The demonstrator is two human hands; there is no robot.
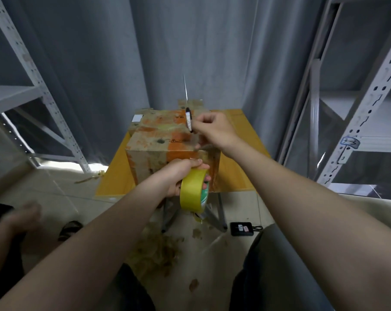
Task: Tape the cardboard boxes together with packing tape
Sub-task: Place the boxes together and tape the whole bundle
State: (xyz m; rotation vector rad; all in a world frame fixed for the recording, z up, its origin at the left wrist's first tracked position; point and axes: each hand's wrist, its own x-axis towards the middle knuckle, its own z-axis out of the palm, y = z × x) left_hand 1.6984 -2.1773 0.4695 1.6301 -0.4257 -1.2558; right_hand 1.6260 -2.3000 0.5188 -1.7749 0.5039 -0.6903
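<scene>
I'm curling my left hand [178, 175] round the tape roll [192, 190] at the near face of the boxes [158, 140] on the table [237, 169] | right hand [210, 127] clamping the knife [188, 119], blade up | roll likely light, stiff (strip clingy) — gripping by its core

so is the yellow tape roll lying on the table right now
No, the left hand grips the tape roll in the air in front of the near face of the cardboard box.

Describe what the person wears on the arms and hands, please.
Nothing is worn there. The left hand and right hand are ungloved, no ring visible. The left forearm and right forearm are bare to the frame edge: no sleeve, watch or bracelet.
</scene>
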